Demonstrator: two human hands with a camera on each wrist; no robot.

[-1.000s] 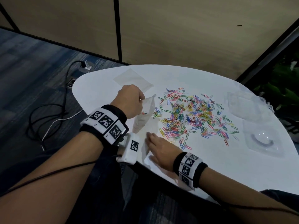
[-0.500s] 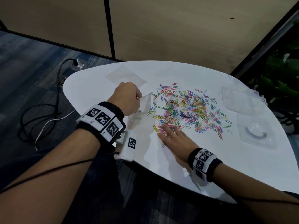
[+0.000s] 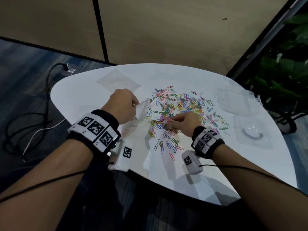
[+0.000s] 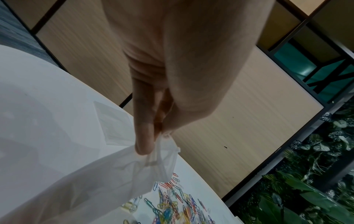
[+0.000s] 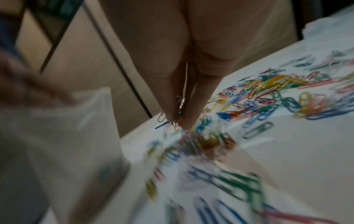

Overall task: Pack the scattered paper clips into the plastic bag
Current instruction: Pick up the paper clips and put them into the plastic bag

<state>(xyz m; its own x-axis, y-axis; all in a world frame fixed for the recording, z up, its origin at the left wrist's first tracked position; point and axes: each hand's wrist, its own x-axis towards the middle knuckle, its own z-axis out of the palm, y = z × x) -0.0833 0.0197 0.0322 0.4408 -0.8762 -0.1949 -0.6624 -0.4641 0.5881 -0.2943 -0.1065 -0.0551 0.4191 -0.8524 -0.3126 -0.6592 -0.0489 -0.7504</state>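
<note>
Several coloured paper clips (image 3: 180, 110) lie scattered over the middle of the white table (image 3: 216, 167). My left hand (image 3: 124, 108) pinches the top edge of a clear plastic bag (image 3: 139, 117), which stands upright at the left edge of the pile; the pinch on the bag (image 4: 134, 171) shows in the left wrist view. My right hand (image 3: 180, 121) is over the near part of the pile, its fingertips (image 5: 189, 119) pinching a small bunch of paper clips (image 5: 179, 112) just above the table, close to the bag (image 5: 63, 136).
A flat empty clear bag (image 3: 117, 80) lies on the table behind my left hand. Clear plastic packaging (image 3: 236, 100) and a blister tray (image 3: 251, 134) sit at the right. Cables (image 3: 20, 124) run on the carpet at left; a plant (image 3: 281, 75) stands at right.
My right hand went from lying flat near the table's front edge up into the pile, and now pinches a bunch of clips. My left hand still holds the bag.
</note>
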